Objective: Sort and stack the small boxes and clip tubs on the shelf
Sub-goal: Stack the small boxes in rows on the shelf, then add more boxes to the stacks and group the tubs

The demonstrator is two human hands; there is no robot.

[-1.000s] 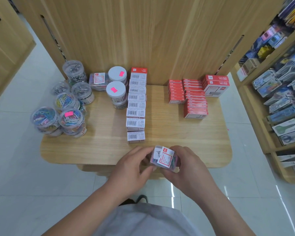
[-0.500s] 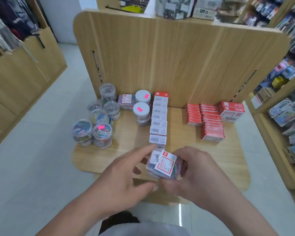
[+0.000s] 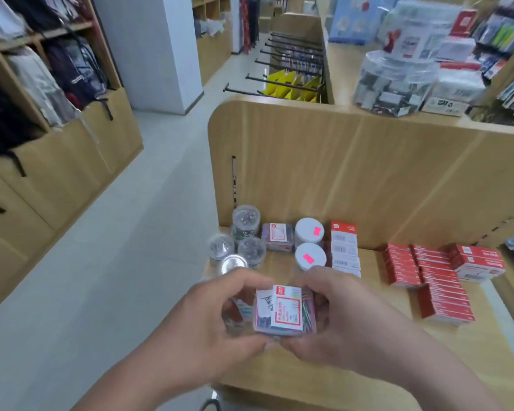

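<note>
Between my two hands: one clear clip box (image 3: 284, 311), red-and-white label facing up, held in the air above the near half of the shelf (image 3: 368, 360).
Left hand (image 3: 202, 321): gripped the box's left side; its fingers (image 3: 241, 280) curled over the far-left corner, thumb pressed to the near edge.
Right hand (image 3: 341, 321): gripped the right side; its fingers (image 3: 324, 281) curled over the far edge, thumb at the near edge, its tip meeting the left thumb.
Box contents: coloured clips, seen through the plastic; I could not read the label from my screen.
Clear tubs (image 3: 246, 225): four I could count at the shelf's far-left corner, the rear one taller; anything nearer was hidden behind my left hand.
White-lidded tubs (image 3: 310, 257): two, one behind the other, each with a pink sticker on its lid.
Flat clear box (image 3: 277, 240): one, against the back panel (image 3: 339, 173), between the tall clear tub and the rear white-lidded tub.
Barcode boxes (image 3: 345, 253): one row running from the back panel toward me, just right of the white-lidded tubs; four or five showed, the near end hidden by my right hand.
Red boxes (image 3: 436, 280): two columns at the right, the right-hand one reaching nearer to me; too blurred to count.
Larger red-and-white boxes (image 3: 476, 262): two, stacked, at the far right.
</note>
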